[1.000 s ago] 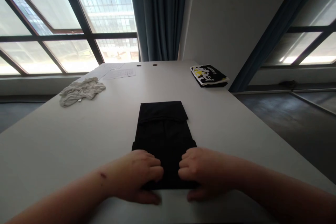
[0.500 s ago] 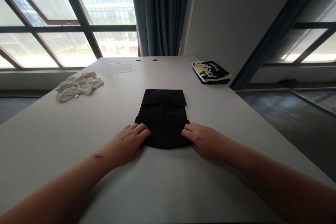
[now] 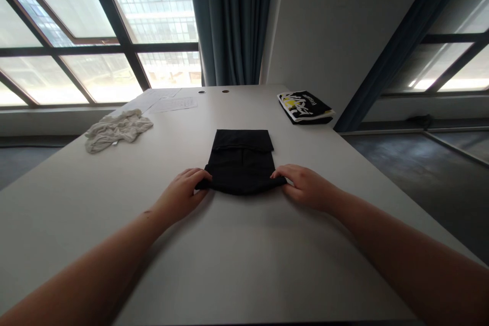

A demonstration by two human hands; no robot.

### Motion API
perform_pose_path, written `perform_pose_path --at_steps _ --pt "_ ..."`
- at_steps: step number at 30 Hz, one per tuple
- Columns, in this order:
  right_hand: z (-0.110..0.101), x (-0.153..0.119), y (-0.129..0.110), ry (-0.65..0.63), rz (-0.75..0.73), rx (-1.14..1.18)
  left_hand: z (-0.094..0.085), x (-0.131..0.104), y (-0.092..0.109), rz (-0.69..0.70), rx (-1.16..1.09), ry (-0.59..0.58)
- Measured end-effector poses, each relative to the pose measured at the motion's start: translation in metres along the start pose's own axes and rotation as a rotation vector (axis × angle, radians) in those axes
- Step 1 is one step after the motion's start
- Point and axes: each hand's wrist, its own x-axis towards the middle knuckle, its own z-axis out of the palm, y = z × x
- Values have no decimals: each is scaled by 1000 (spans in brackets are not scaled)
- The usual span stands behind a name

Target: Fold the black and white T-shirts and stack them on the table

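Note:
A black piece of folded clothing (image 3: 243, 163) lies in the middle of the white table, its far end doubled over in a flap. My left hand (image 3: 188, 188) pinches the near left corner between thumb and fingers. At the near right corner, my right hand (image 3: 305, 186) grips the cloth the same way. Between the two hands the near edge is rolled or folded up and sags slightly. The garment's exact kind cannot be made out in its folded state.
On the white table (image 3: 244, 260), a crumpled whitish cloth (image 3: 118, 131) lies at the left. Paper sheets (image 3: 173, 104) rest at the far left. Folded black fabric with white and yellow print (image 3: 305, 106) sits at the far right. Two round holes show near the back edge.
Both hands have moved away from me, carrying the near edge of the black clothing up and over. The piece now looks shorter. The view has shifted slightly.

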Motion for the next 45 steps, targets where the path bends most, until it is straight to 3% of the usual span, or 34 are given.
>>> perform_pose_path --at_steps 5,9,13,18,22,24,28,33,35,37,45 --pt "-23 -3 1 -99 0 141 -9 2 1 63 -157 103" --pt "-41 -8 -5 -134 -2 279 -20 -9 7 90 -166 77" --pt "-50 -17 -15 -237 67 601 -27 -26 15 70 -152 98" --pt "-41 -18 -10 -394 310 951 -25 -28 31 -34 -233 98" --pt "-20 -3 8 -239 421 1063 -13 -9 26 -220 -214 145" --pt "-8 6 14 -161 439 979 -3 2 15 -250 -186 117" --pt "9 17 18 -113 519 558 14 16 -9 -202 -172 -1" --pt "16 19 19 155 328 138 20 18 -13 -186 -207 47" --pt "18 20 21 234 248 94 20 19 -11 -201 -240 16" --pt "20 23 24 236 219 119 19 19 -10 -269 -252 -27" --pt "34 35 38 246 344 158 27 24 -18 -330 -177 45"
